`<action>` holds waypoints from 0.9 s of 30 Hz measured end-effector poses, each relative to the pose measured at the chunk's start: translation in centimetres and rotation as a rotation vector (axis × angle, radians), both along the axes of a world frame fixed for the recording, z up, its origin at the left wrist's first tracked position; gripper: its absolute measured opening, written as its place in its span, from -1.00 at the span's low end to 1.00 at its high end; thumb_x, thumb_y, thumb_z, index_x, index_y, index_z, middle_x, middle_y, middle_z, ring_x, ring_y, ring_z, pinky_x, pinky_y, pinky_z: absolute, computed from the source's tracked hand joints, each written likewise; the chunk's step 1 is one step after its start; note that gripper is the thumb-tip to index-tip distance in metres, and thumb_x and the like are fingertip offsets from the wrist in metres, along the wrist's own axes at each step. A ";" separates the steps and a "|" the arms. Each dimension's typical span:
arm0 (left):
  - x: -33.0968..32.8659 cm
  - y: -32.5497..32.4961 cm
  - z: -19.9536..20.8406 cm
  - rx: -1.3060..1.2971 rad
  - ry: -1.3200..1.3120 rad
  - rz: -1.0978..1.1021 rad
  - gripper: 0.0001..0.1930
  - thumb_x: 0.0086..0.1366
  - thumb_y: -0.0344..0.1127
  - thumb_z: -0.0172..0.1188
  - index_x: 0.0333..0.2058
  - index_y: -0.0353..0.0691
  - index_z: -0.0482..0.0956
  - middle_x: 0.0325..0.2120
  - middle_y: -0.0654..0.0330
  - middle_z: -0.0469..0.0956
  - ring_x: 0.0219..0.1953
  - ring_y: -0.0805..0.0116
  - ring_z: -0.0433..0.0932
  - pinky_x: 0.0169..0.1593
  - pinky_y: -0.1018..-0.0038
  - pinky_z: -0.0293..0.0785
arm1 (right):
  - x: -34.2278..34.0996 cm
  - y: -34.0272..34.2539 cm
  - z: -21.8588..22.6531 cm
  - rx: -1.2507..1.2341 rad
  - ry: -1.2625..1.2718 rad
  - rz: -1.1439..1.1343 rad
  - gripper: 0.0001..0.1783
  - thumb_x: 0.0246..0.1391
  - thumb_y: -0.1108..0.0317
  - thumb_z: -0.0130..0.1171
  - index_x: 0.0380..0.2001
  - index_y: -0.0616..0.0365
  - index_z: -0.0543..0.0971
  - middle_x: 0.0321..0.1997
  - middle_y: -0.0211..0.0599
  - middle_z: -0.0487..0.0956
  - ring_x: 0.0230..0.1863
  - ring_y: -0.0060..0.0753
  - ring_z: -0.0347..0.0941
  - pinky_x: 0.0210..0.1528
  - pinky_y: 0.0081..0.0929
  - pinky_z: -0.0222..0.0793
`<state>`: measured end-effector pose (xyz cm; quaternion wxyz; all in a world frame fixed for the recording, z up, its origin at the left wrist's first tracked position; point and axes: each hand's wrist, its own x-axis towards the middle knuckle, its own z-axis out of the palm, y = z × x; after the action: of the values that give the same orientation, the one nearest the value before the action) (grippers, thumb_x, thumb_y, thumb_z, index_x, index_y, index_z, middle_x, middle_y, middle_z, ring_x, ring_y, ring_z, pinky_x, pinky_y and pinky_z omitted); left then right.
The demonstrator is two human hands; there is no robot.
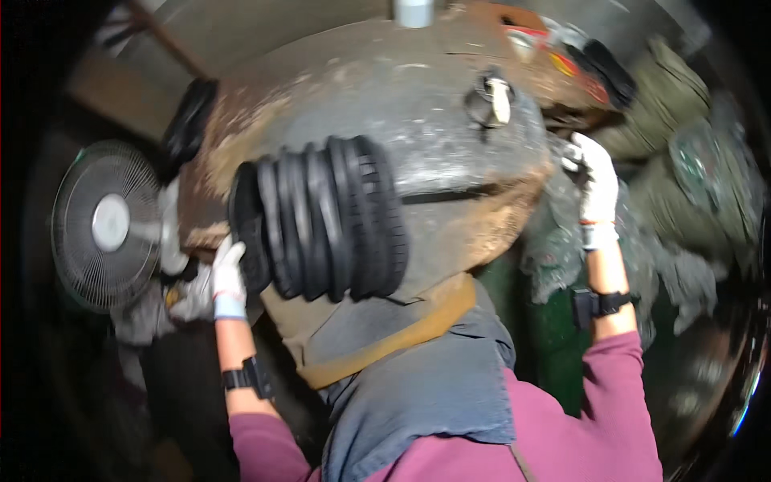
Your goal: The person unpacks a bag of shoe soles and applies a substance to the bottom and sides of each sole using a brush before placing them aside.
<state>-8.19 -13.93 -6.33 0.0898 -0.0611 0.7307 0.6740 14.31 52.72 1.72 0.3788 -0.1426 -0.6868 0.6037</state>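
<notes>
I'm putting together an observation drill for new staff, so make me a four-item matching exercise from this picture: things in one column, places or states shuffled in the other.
Things
1. Fan
2. Black ridged pieces
3. Dark cup
4. Right hand

Places or states
A. Has a pale object sticking out of it
B. Just off the right edge of the worktable
C. Packed side by side in a row
D. Left of the worktable

Pairs: 1-D, 2-C, 3-A, 4-B
</notes>
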 end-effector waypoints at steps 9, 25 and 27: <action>-0.1 -2.5 2.0 -0.204 0.160 0.246 -0.34 0.29 -0.55 0.07 0.40 -0.50 0.32 0.29 0.01 0.50 0.24 0.19 0.52 0.38 0.35 0.36 | -10.9 1.4 5.4 0.919 -0.219 -0.134 -0.60 0.25 0.35 0.17 0.14 0.07 0.65 0.14 -0.14 0.66 0.17 -0.10 0.57 0.33 -0.25 0.41; 6.6 11.3 13.0 1.221 -0.078 -0.270 -0.21 0.42 0.00 0.13 0.51 -0.24 0.17 0.51 -0.11 0.17 0.51 -0.16 0.20 0.43 -0.42 0.14 | -19.5 1.6 7.5 1.909 -0.333 0.364 -0.89 0.15 0.29 0.17 -0.38 -0.06 0.67 -0.31 -0.25 0.63 -0.19 -0.08 0.62 -0.14 -0.12 0.50; 7.1 12.2 13.3 1.266 -0.069 -0.274 -0.14 0.44 0.14 0.11 0.57 -0.09 0.05 0.59 -0.07 -0.03 0.57 -0.23 0.01 0.38 -0.57 0.04 | -19.5 1.9 7.0 1.962 -0.272 0.407 -0.88 0.16 0.27 0.16 -0.40 -0.05 0.66 -0.31 -0.25 0.63 -0.19 -0.08 0.62 -0.16 -0.11 0.49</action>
<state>-1.06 -1.68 7.01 0.2172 0.0758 0.1900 0.9545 -5.17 54.57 8.71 0.1369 0.2842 -0.9285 -0.1959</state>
